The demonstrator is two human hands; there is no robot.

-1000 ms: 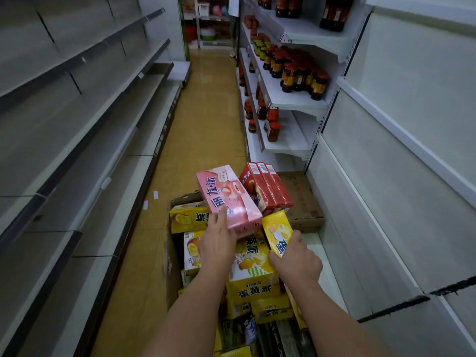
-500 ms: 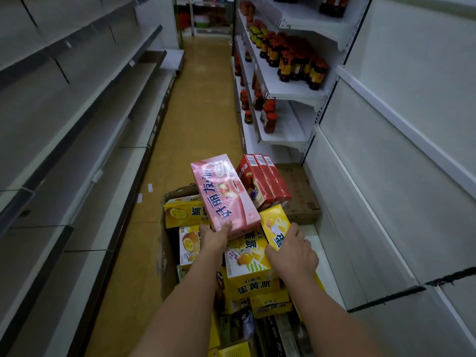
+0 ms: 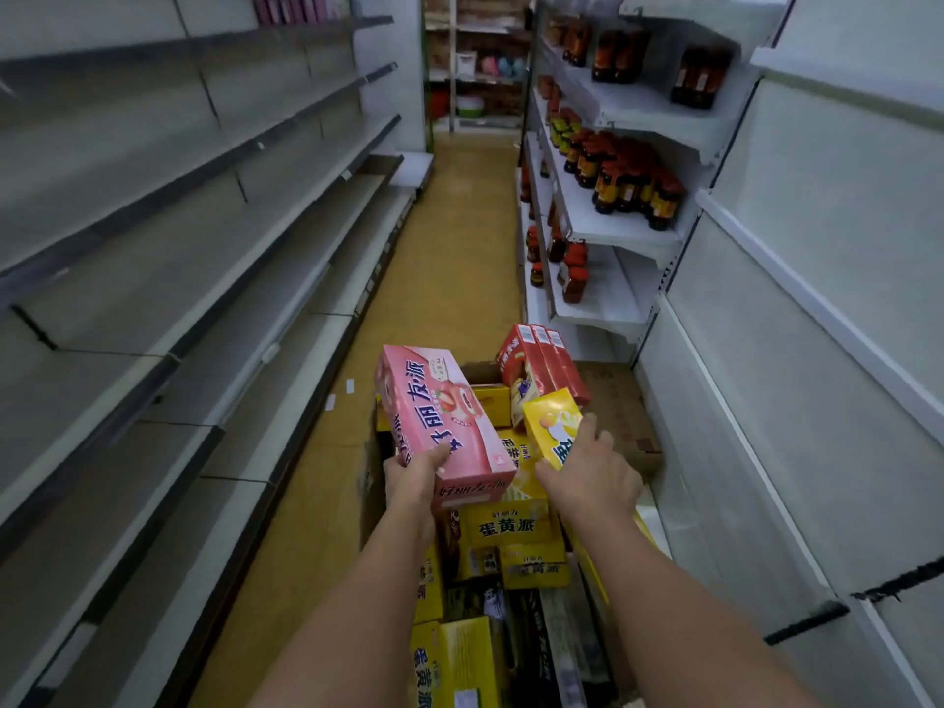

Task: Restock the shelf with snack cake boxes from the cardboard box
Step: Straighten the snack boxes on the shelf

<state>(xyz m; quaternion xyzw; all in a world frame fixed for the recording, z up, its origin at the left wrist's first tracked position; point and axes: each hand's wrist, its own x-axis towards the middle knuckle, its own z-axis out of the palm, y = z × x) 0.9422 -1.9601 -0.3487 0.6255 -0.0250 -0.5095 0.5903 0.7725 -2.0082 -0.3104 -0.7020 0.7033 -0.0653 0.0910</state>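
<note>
My left hand (image 3: 415,476) grips a pink snack cake box (image 3: 439,426) by its near end and holds it up over the open cardboard box (image 3: 369,467). My right hand (image 3: 592,475) holds a small yellow snack cake box (image 3: 551,424), fingers wrapped round its near side. Three red boxes (image 3: 541,362) stand on end just beyond it. More yellow snack cake boxes (image 3: 505,526) fill the cardboard box below my forearms.
Bare grey shelves (image 3: 214,278) line the left of the aisle. White shelves (image 3: 827,309) rise close on the right, with dark bottles (image 3: 633,186) on the shelving farther back. A brown carton (image 3: 620,411) lies beyond the cardboard box. The yellow floor (image 3: 454,247) runs ahead.
The pink box has tipped toward the left as my left hand shifted to its near end. My right hand closed further on the yellow box.
</note>
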